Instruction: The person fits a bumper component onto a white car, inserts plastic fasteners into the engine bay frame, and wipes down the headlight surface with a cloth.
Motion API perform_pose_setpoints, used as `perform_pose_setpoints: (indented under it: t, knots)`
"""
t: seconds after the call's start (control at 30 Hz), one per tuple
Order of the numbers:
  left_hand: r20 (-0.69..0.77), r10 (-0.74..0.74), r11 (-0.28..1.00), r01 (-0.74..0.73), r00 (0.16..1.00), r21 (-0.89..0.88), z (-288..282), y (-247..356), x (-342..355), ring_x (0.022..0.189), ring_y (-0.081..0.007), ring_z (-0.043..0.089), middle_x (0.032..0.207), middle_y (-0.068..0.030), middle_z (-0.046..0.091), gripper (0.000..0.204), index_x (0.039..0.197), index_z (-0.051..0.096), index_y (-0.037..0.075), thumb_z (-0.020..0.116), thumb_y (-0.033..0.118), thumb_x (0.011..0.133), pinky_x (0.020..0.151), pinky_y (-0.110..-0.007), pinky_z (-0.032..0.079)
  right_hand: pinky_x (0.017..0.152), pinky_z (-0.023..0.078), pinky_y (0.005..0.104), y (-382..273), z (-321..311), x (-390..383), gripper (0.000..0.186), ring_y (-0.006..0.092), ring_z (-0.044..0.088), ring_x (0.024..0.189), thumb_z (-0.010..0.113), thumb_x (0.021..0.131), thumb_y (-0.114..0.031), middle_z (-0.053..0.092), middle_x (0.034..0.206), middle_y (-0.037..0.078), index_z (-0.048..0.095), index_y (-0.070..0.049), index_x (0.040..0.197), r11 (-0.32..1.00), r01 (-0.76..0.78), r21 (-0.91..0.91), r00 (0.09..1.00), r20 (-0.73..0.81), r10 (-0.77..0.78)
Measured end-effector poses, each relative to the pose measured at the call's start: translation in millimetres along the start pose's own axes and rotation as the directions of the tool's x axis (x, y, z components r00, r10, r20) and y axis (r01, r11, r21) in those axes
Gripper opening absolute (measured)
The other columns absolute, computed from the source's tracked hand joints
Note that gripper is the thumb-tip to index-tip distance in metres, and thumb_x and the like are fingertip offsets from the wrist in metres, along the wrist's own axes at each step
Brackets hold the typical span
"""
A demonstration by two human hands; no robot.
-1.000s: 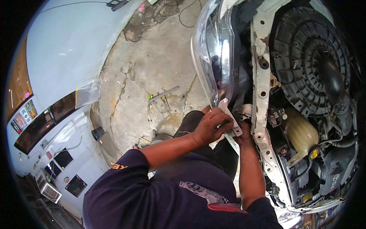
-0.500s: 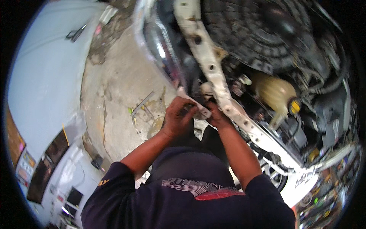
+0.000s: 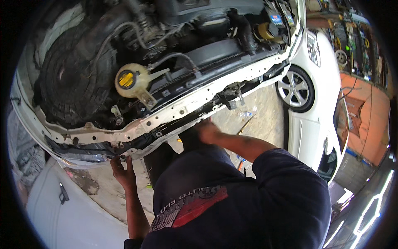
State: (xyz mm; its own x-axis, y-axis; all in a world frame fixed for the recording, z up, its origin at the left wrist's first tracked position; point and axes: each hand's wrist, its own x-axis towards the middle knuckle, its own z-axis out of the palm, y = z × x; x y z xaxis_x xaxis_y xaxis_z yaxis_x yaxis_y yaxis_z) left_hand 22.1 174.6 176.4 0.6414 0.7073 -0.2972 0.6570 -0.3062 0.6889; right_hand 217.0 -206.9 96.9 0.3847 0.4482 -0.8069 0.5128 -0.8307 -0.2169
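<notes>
Left grip [image 3: 123, 175] is lower left of the frame, fingertips up against the pale bracket [image 3: 132, 152] just above it; can't tell if they're clamped on. Right grip [image 3: 208, 132] is a blur mid-frame by the white front strip [image 3: 170, 135], can't tell open or closed. Headlight's [image 3: 83, 157] left of the bracket, yellow-capped tank [image 3: 139, 74] upper left.

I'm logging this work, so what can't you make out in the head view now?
Head view: right hand, blurred; whether it grips anything is unclear.
Head view: dark engine cover, cut off by the top edge.
Head view: upper-right clutter, mostly too small to identify.
</notes>
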Motion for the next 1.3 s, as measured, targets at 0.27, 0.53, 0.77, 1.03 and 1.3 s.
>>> perform_pose_setpoints:
  t: [0.27, 0.53, 0.77, 1.03, 1.3]
  knots:
    - [0.160, 0.035, 0.995, -0.049, 0.986, 0.084, -8.3, -3.8, 12.6, 0.086, -0.0218, 0.051, 0.096, -0.0101, 0.057, 0.035, 0.109, 0.054, 0.001, 0.080, 0.010, 0.088, 0.078, -0.034, 0.047, 0.114, 0.037, 0.0529, 132.5, 23.6, 20.5, 0.055, 0.0391, 0.051, 0.134, 0.055, 0.093, -0.020, 0.051, 0.146, 0.024, 0.049, -0.002, 0.145, 0.936, -0.349, 0.053, 0.815, -0.475, 0.331]
    - [0.233, 0.052, 0.960, -0.113, 0.971, 0.256, -17.4, 6.1, 22.3, 0.079, -0.0218, 0.045, 0.086, -0.0055, 0.048, 0.038, 0.104, 0.052, 0.004, 0.082, 0.018, 0.087, 0.074, -0.036, 0.045, 0.093, 0.057, 0.0444, 218.2, -10.8, 41.1, 0.034, 0.0343, 0.070, 0.111, 0.057, 0.091, -0.024, 0.072, 0.117, 0.020, 0.072, -0.011, 0.119, 0.881, -0.429, 0.200, 0.891, -0.063, 0.449]
    - [0.239, 0.048, 0.959, -0.112, 0.970, 0.261, -25.2, -7.5, 27.8, 0.078, -0.0219, 0.046, 0.086, -0.0048, 0.050, 0.042, 0.108, 0.052, 0.004, 0.081, 0.026, 0.087, 0.074, -0.036, 0.045, 0.087, 0.059, 0.0451, 234.0, -40.8, 25.5, 0.031, 0.0349, 0.072, 0.100, 0.074, 0.081, -0.032, 0.076, 0.102, 0.014, 0.077, -0.009, 0.102, 0.965, -0.239, 0.109, 0.962, -0.111, 0.251]
    - [0.269, -0.118, 0.989, 0.087, 0.956, 0.123, -6.8, 0.9, 29.0, 0.077, -0.0182, 0.040, 0.084, -0.0009, 0.041, 0.036, 0.098, 0.047, 0.005, 0.079, 0.017, 0.087, 0.074, -0.033, 0.041, 0.087, 0.059, 0.0448, 242.5, -69.5, 14.7, 0.028, 0.0363, 0.072, 0.099, 0.067, 0.080, -0.021, 0.075, 0.104, 0.018, 0.076, -0.007, 0.102, 0.949, -0.285, 0.135, 0.958, 0.018, 0.285]
    - [0.169, -0.031, 0.987, 0.004, 0.985, 0.160, -13.9, 4.1, 30.5, 0.073, -0.0233, 0.049, 0.080, -0.0050, 0.052, 0.038, 0.102, 0.049, 0.004, 0.081, 0.015, 0.084, 0.073, -0.039, 0.046, 0.084, 0.060, 0.0444, 226.0, -72.2, 33.9, 0.027, 0.0348, 0.073, 0.103, 0.072, 0.082, -0.026, 0.076, 0.107, 0.016, 0.079, -0.010, 0.103, 0.946, -0.289, 0.146, 0.957, 0.081, 0.279]
